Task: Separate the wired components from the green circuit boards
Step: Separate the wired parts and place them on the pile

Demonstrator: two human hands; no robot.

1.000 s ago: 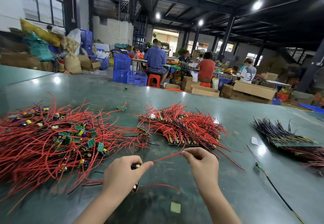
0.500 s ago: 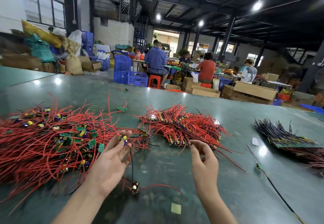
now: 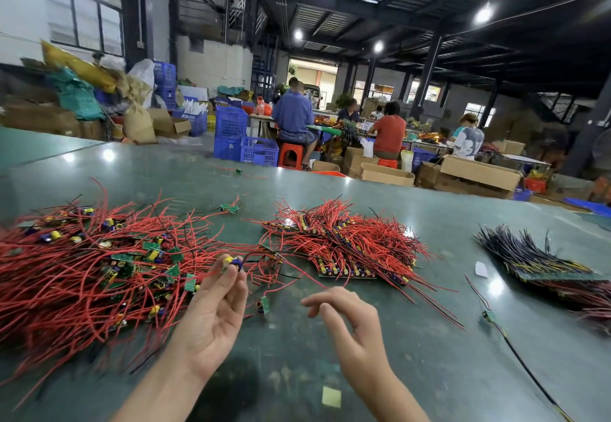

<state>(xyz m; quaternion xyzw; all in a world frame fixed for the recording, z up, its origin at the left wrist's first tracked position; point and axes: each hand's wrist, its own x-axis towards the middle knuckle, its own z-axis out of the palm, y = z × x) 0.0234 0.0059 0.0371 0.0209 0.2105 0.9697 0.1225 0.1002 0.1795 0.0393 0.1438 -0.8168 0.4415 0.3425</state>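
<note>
Head view: left grip (image 3: pixel 216 302) pinches capacitor (image 3: pixel 232 261) at fingertips.

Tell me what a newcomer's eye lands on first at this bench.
First the big tangle of red wires and small green boards spread over the table's left side, then a second red-wired pile at centre. In front, the left hand pinches a small yellow and blue component, while the right hand hovers empty.

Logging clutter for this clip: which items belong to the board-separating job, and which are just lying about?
Job:
left hand pinching a small capacitor part
right hand, empty
loose red-wire pile
uncut panel with red wires

Lying about:
yellow paper square
white scrap
dark-wire bundle
</note>
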